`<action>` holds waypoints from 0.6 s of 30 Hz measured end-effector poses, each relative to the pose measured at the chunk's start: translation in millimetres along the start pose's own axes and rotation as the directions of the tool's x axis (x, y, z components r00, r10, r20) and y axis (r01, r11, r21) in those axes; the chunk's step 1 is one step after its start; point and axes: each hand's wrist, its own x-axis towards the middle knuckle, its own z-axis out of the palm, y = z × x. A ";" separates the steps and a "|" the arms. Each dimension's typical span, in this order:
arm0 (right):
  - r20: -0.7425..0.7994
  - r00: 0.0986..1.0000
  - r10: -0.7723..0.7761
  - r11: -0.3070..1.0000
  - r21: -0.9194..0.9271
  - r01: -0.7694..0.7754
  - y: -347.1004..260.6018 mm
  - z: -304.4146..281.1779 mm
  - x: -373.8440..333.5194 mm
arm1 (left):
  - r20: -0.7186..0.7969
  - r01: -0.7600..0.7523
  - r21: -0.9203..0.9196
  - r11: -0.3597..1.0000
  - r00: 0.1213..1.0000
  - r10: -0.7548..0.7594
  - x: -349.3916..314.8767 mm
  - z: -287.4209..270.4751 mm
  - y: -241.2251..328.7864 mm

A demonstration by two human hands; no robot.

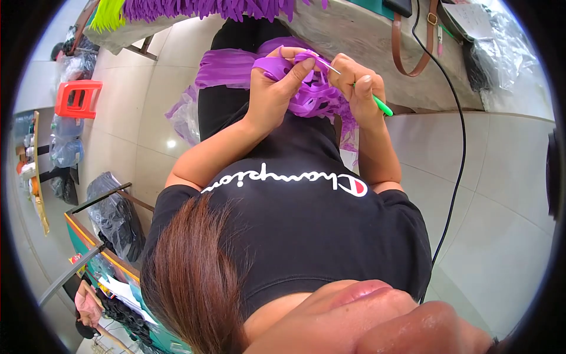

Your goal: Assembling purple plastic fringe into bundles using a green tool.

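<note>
My left hand (276, 88) pinches a loop of purple, rubbery-looking strip between thumb and fingers. From it a bunch of purple strips (309, 101) hangs in a tangle above my lap. My right hand (361, 85) is closed round a thin tool with a green handle (381, 106). The tool's slim metal shaft (333, 69) points left, its tip at the strip by my left fingers. Its exact kind does not show. Flat purple banded pieces (224, 69) lie across my thighs.
A grey-covered table (348, 41) ahead bears rows of purple strips (218, 7) and yellow-green strips (108, 15). A brown strap (397, 50) and a black cable (461, 127) hang at the right. Left stand a red stool (78, 99) and a dark plastic bag (116, 209). Another person (88, 307) is at lower left.
</note>
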 end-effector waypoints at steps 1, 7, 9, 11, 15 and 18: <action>0.000 1.000 0.000 1.000 0.000 0.000 -0.1 0.2 0.1 | 0.006 -0.001 -0.003 1.000 1.000 0.001 0.1 -0.1 0.0; -0.005 1.000 0.011 1.000 0.015 -0.011 1.1 0.1 0.8 | -0.017 -0.145 0.179 0.973 0.988 0.151 1.1 -3.2 -6.5; 0.011 0.994 0.105 0.974 -0.204 -0.101 -1.7 0.9 -0.2 | -0.010 -0.237 0.264 0.935 0.969 0.248 0.7 -3.4 -9.6; 0.010 0.994 0.110 0.919 -0.382 -0.098 -9.8 4.9 1.3 | 0.007 -0.323 0.345 0.881 0.940 0.342 0.6 -2.7 -9.8; -0.017 0.988 0.152 0.880 -0.452 -0.143 -7.0 4.3 1.4 | -0.006 -0.315 0.369 0.874 0.940 0.341 -0.4 -1.4 -6.7; 0.027 0.995 0.101 0.995 -0.026 -0.100 10.6 -17.0 -6.6 | -0.015 -0.253 0.259 0.932 0.964 0.266 3.4 -0.5 -1.7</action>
